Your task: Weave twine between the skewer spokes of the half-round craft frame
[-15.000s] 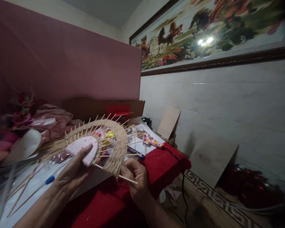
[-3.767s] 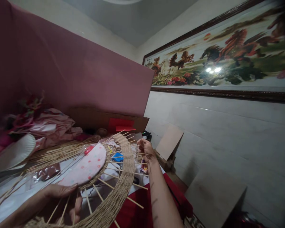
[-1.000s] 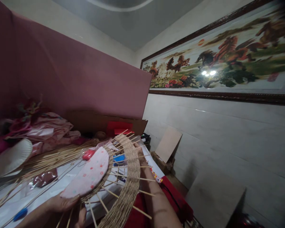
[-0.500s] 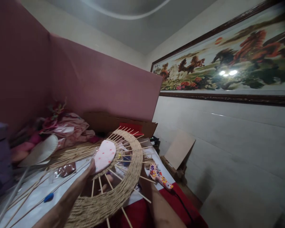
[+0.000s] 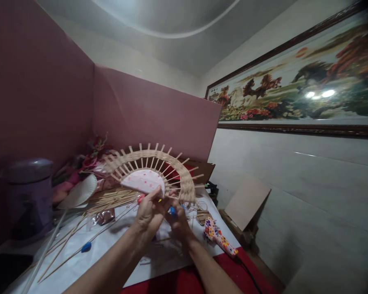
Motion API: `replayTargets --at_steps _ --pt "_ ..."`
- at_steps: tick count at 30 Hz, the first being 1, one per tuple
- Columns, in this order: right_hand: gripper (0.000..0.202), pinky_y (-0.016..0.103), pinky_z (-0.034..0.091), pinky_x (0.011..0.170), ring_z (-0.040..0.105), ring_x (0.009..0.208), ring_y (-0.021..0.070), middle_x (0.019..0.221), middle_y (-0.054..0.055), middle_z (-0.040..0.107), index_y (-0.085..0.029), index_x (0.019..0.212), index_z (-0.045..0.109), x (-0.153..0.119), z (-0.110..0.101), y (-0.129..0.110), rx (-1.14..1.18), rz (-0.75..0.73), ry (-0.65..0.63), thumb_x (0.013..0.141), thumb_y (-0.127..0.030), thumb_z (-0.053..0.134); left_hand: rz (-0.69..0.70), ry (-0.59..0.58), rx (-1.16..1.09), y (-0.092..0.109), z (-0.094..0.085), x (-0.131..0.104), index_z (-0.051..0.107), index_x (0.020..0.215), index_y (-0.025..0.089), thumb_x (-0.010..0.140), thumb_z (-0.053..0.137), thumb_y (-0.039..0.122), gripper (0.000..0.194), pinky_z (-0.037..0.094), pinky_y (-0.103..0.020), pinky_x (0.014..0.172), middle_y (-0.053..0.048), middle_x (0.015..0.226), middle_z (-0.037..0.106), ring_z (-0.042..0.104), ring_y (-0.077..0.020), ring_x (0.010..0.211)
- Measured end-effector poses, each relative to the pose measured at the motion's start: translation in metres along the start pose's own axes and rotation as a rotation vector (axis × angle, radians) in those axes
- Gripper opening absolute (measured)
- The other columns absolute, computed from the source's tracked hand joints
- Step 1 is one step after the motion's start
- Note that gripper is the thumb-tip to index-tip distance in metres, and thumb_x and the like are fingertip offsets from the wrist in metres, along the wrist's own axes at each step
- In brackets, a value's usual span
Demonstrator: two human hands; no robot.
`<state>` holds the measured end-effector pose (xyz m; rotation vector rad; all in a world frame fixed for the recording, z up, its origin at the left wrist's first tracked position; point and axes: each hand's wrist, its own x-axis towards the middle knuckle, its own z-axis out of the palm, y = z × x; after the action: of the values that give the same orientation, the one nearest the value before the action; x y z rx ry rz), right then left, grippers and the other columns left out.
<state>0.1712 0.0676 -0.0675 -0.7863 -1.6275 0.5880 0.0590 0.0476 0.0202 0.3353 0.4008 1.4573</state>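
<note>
A woven fan-shaped piece [image 5: 187,183] with thin sticks fanning out is held up over the table, its curved edge upward. Its half-round centre [image 5: 145,180] is white fabric with red dots. My left hand [image 5: 150,210] grips the lower edge of this centre, thumb on the front. Just right of it, my right hand [image 5: 178,218] is closed at the lower right of the woven piece, its fingers partly hidden. Something blue shows by the right fingers, too small to name.
On the white table cover [image 5: 107,253] lie a bundle of sticks [image 5: 113,200], a plastic packet [image 5: 104,217], a blue item [image 5: 86,247] and a flowered glue gun [image 5: 220,237]. A purple container [image 5: 30,200] stands left, near a pale scalloped fan [image 5: 79,192].
The woven piece has turned so its arch points upward, and it is farther from the camera. Both hands have come closer together under it. The view has shifted left.
</note>
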Motion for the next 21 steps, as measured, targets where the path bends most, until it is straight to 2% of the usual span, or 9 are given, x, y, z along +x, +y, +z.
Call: replayTargets --at_steps 2,6,8,10,13,18,21 --pt "0.019 0.032 0.043 0.085 0.055 0.092 0.0193 0.096 0.004 0.062 -0.020 0.095 0.062 0.008 0.001 -0.004 0.044 -0.013 -0.046 0.078 -0.025 0.056 -0.024 0.009 0.015 -0.003 0.002 0.009 0.056 0.057 0.013 0.082 0.047 0.007 0.027 0.057 -0.034 0.065 -0.007 0.058 0.066 0.067 -0.0193 0.064" --pt "0.025 0.030 0.041 0.084 0.054 0.092 0.0182 0.099 0.005 0.060 -0.019 0.102 0.059 0.012 0.002 -0.008 0.170 -0.009 -0.072 0.084 -0.033 0.048 0.007 0.054 0.085 -0.001 -0.004 0.026 0.061 0.062 0.011 0.080 0.050 0.004 0.022 0.055 -0.023 0.060 -0.006 0.056 0.066 0.065 -0.0136 0.058" --pt "0.032 0.027 0.043 0.074 0.055 0.080 0.0160 0.086 0.004 0.060 -0.017 0.096 0.060 0.013 0.006 -0.004 0.189 0.044 -0.034 0.088 -0.042 0.043 0.003 0.055 0.142 -0.002 -0.011 0.030 0.062 0.063 0.009 0.079 0.051 0.004 0.020 0.054 -0.021 0.056 -0.006 0.056 0.066 0.063 -0.0120 0.054" --pt "0.044 0.024 0.039 0.057 0.049 0.059 0.0129 0.064 0.001 0.054 -0.015 0.077 0.060 0.012 0.010 0.004 0.150 0.123 -0.011 0.088 -0.051 0.038 -0.007 0.043 0.206 -0.004 -0.019 0.030 0.062 0.062 0.009 0.079 0.053 0.008 0.020 0.051 -0.020 0.050 -0.006 0.055 0.064 0.059 -0.0111 0.049" --pt "0.056 0.024 0.030 0.047 0.041 0.046 0.0110 0.048 -0.001 0.047 -0.016 0.059 0.058 0.011 0.013 0.014 -0.044 0.182 0.010 0.086 -0.058 0.034 -0.032 0.023 0.309 -0.006 -0.028 0.025 0.060 0.059 0.010 0.078 0.059 0.019 0.021 0.042 -0.019 0.039 -0.002 0.049 0.058 0.049 -0.0085 0.040" --pt "0.049 0.025 0.030 0.054 0.056 0.055 0.0151 0.061 0.005 0.064 -0.019 0.067 0.065 0.006 0.007 0.010 -0.496 0.124 0.137 0.089 -0.052 0.035 -0.118 -0.002 0.479 0.000 -0.035 0.019 0.058 0.056 0.012 0.066 0.071 0.034 0.027 0.028 -0.017 0.034 0.002 0.045 0.050 0.042 -0.0075 0.037" --pt "0.045 0.026 0.028 0.053 0.057 0.056 0.0165 0.063 0.007 0.066 -0.020 0.068 0.066 0.005 0.005 0.006 -0.633 0.097 0.160 0.090 -0.046 0.037 -0.115 0.034 0.568 0.004 -0.037 0.016 0.062 0.060 0.010 0.060 0.075 0.035 0.028 0.029 -0.018 0.036 0.001 0.049 0.054 0.044 -0.0078 0.040"
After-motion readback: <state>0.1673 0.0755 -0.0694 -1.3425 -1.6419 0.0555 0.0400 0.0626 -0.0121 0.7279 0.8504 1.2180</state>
